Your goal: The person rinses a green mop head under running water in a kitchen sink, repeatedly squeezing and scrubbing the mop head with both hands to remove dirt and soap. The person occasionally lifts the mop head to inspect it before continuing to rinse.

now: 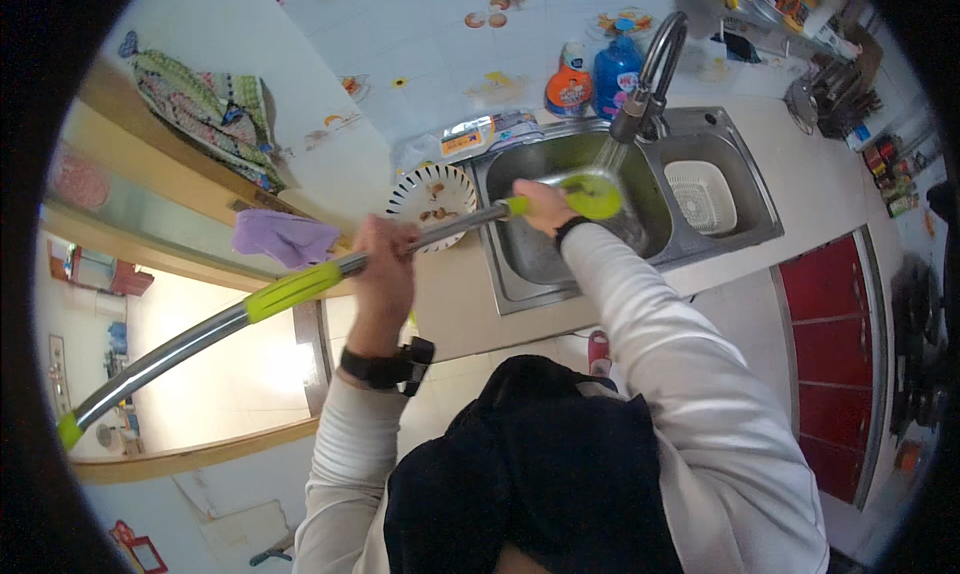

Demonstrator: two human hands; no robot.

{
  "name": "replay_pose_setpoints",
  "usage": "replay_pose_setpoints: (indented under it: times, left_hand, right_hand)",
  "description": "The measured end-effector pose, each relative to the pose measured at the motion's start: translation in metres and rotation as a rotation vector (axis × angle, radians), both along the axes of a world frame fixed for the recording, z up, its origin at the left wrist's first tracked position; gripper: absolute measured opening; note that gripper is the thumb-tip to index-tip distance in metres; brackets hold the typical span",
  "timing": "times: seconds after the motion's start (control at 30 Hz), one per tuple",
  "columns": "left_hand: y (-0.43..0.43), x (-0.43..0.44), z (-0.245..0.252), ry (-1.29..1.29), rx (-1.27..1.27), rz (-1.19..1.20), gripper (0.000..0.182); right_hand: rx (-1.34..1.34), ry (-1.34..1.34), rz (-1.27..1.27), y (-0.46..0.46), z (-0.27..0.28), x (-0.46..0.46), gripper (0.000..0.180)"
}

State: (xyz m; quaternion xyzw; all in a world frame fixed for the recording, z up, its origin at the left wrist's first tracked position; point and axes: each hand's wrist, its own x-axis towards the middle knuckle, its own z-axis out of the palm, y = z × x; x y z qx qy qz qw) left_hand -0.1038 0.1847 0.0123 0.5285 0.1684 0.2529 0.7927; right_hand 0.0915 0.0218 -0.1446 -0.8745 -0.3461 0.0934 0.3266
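A long steel mop pole (172, 360) with lime-green grips slants from the lower left up into the left basin of a steel double sink (517, 304). My left hand (384, 262) is wrapped around the metal shaft beside the sink. Over the basin, my right hand (544, 208) grips the pole close to its green lower end. Just past that hand, a round lime-green mop head (600, 197) is inside the basin. Water runs from the curved faucet (637, 112) towards the head. Any mop fibres are hard to make out.
A patterned plate (397, 199) with food scraps stands left of the sink. An orange bottle (568, 86) and a blue bottle (616, 71) stand behind it. The right basin holds a white plastic basket (701, 195). A purple cloth (281, 238) hangs by the window opening.
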Motion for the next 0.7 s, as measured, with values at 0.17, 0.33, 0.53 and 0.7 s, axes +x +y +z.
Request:
replay_pose_setpoints:
  times: [0.17,0.33,0.53,0.7]
  left_hand:
    - [0.041,-0.028,0.048,-0.231,0.207,-0.07,0.035]
    - [0.037,-0.024,0.039,-0.15,0.183,-0.116,0.034]
    - [0.012,-0.002,-0.02,-0.127,-0.102,-0.152,0.034]
    - [0.044,-0.023,0.018,-0.171,0.218,-0.024,0.029]
  right_hand:
    - [0.168,0.047,0.038,0.057,0.006,-0.051,0.02]
    - [0.023,0.22,0.103,0.008,0.001,-0.058,0.026]
    - [-0.1,0.071,0.035,-0.021,-0.01,-0.003,0.013]
    - [0.092,0.082,0.014,0.054,0.002,-0.034,0.017]
